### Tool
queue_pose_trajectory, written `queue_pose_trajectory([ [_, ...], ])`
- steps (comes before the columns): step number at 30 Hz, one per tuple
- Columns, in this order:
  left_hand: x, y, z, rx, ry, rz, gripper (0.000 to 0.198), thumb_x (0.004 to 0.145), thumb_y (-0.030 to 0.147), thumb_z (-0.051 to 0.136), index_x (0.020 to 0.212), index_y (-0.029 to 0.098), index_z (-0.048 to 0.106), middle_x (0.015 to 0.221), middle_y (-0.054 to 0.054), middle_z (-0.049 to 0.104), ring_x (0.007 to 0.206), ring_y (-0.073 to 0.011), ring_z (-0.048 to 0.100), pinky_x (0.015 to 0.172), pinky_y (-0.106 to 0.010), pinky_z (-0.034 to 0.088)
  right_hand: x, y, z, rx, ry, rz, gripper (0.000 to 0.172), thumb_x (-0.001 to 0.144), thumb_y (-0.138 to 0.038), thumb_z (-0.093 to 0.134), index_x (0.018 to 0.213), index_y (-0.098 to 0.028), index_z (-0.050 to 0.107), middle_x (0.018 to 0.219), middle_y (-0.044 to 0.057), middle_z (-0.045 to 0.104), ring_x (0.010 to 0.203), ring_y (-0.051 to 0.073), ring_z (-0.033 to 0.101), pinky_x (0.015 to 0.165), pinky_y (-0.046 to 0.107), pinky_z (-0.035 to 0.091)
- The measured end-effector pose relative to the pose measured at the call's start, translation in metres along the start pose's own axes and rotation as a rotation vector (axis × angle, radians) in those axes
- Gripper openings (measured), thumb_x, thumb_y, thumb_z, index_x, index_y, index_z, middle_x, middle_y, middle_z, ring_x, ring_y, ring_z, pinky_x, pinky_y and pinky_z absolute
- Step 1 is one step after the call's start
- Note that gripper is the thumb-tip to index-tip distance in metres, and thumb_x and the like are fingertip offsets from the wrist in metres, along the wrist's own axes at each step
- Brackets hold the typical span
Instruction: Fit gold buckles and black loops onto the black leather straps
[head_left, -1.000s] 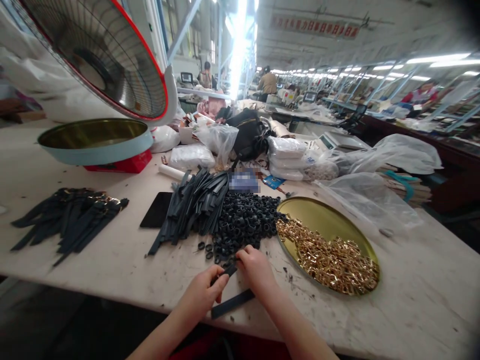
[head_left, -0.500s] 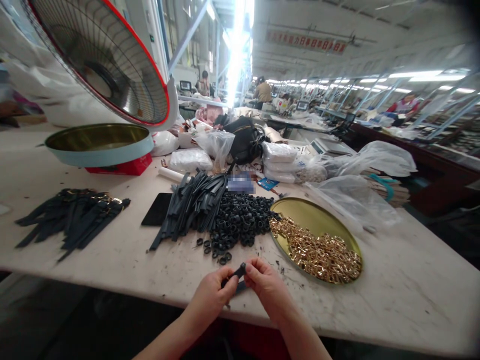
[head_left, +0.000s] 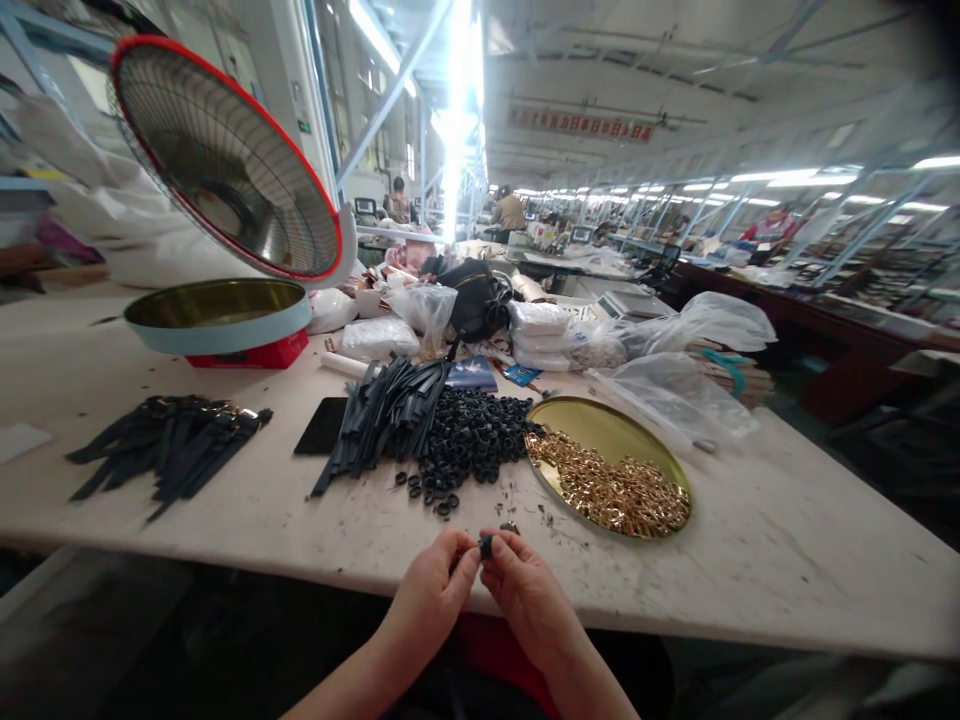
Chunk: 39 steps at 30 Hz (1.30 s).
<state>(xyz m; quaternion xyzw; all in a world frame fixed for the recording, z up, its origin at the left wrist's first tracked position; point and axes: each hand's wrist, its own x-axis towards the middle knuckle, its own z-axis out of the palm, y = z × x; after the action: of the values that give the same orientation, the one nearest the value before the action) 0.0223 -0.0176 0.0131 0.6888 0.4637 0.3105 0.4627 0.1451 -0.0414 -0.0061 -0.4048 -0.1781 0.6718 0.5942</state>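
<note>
Both hands are together at the table's front edge, pinching one short dark strap (head_left: 486, 547). My left hand (head_left: 439, 580) closes thumb against fingers on it from the left. From the right, my right hand (head_left: 525, 585) grips it close beside, with a small shiny bit showing just above the fingers. Most of the strap is hidden by the fingers. Beyond the hands lies a heap of small black loops (head_left: 476, 435), with a pile of loose black straps (head_left: 386, 415) to its left. A round gold tray (head_left: 604, 415) at right holds many gold-coloured metal buckles (head_left: 619, 490).
Black straps with gold buckles (head_left: 176, 440) lie at left. A blue-sided round tin (head_left: 217, 335) rests on a red box (head_left: 251, 352) beneath a red-rimmed fan (head_left: 232, 170). Plastic-wrapped packs (head_left: 540, 330) and a black bag (head_left: 472, 300) stand behind. Other people work far off.
My hands have drawn closer together on the strap, and less of it shows between them. The camera view has shifted a little.
</note>
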Motion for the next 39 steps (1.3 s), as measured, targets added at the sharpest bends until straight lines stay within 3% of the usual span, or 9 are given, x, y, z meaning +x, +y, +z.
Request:
queue_pose_trajectory([
  [4,-0.003,0.000,0.006,-0.066,0.044,-0.016,0.022,0.085,0.035,0.038,0.078,0.017,0.048,0.069,0.000,0.055,0.064,-0.0133,0.051,0.061,-0.023,0.038,-0.002,0.006,0.003,0.018,-0.029,-0.055,0.021,0.064,-0.032,0.071,0.077,-0.017,0.065,0.075,0.003,0.064,0.065,0.012,0.056,0.062,0.024,0.043],
  [10,0.000,0.000,-0.003,-0.182,-0.179,0.036,0.014,0.079,0.016,0.040,0.093,0.017,0.043,0.076,0.001,0.058,0.071,-0.0121,0.053,0.067,-0.023,0.040,0.000,0.007,-0.005,-0.248,0.038,-0.157,0.023,0.067,-0.037,0.067,0.076,-0.016,0.065,0.062,-0.002,0.057,0.056,0.010,0.047,0.057,0.023,0.039],
  [14,0.009,-0.007,-0.009,-0.177,-0.156,-0.029,0.014,0.080,0.017,0.039,0.094,0.017,0.040,0.070,0.002,0.058,0.066,-0.0113,0.053,0.064,-0.023,0.040,0.002,0.004,-0.001,-0.360,-0.011,-0.193,0.026,0.071,-0.041,0.062,0.076,-0.016,0.065,0.062,-0.001,0.056,0.062,0.013,0.048,0.063,0.025,0.039],
  [18,0.020,-0.011,-0.014,-0.083,-0.185,-0.146,0.021,0.080,0.028,0.044,0.097,0.018,0.038,0.063,0.005,0.056,0.056,-0.0111,0.050,0.052,-0.021,0.036,0.009,0.003,-0.006,-0.214,0.022,-0.102,0.044,0.078,-0.054,0.046,0.078,-0.015,0.065,0.071,0.004,0.060,0.065,0.015,0.050,0.066,0.029,0.041],
  [22,0.028,-0.010,-0.017,0.048,-0.184,-0.212,0.023,0.077,0.036,0.049,0.091,0.019,0.042,0.061,0.006,0.054,0.056,-0.0117,0.050,0.052,-0.021,0.034,0.017,0.001,-0.012,-0.233,0.010,-0.001,0.026,0.072,-0.042,0.062,0.082,-0.018,0.062,0.073,0.000,0.058,0.062,0.011,0.047,0.060,0.023,0.038],
  [25,0.035,-0.009,-0.018,0.184,-0.169,-0.220,0.019,0.076,0.035,0.051,0.085,0.019,0.046,0.065,0.004,0.055,0.060,-0.0126,0.051,0.056,-0.022,0.034,0.022,0.000,-0.012,-0.167,-0.108,0.132,0.030,0.071,-0.040,0.064,0.091,-0.017,0.061,0.076,0.000,0.058,0.063,0.010,0.047,0.060,0.022,0.037],
  [28,0.041,-0.013,-0.017,0.304,-0.168,-0.222,0.016,0.073,0.033,0.052,0.079,0.019,0.050,0.065,0.003,0.055,0.061,-0.0134,0.050,0.055,-0.022,0.032,0.027,0.000,-0.015,-0.120,-0.148,0.183,0.024,0.069,-0.035,0.067,0.080,-0.016,0.059,0.071,-0.001,0.055,0.061,0.010,0.046,0.060,0.021,0.037],
  [34,0.041,-0.013,-0.019,0.057,-0.253,-0.246,0.013,0.072,0.029,0.053,0.076,0.017,0.054,0.067,0.002,0.057,0.064,-0.0125,0.050,0.057,-0.021,0.035,0.035,0.003,-0.023,-0.328,-0.061,0.037,0.027,0.074,-0.042,0.058,0.067,-0.018,0.050,0.063,-0.003,0.050,0.062,0.011,0.045,0.062,0.023,0.037],
  [39,0.031,-0.005,-0.018,-0.326,-0.339,-0.375,0.014,0.069,0.022,0.053,0.081,0.015,0.051,0.063,0.005,0.053,0.054,-0.0086,0.047,0.051,-0.019,0.035,0.037,0.002,-0.024,-0.730,0.217,-0.273,0.023,0.073,-0.039,0.058,0.069,-0.020,0.045,0.061,-0.004,0.048,0.057,0.012,0.046,0.057,0.024,0.038],
])
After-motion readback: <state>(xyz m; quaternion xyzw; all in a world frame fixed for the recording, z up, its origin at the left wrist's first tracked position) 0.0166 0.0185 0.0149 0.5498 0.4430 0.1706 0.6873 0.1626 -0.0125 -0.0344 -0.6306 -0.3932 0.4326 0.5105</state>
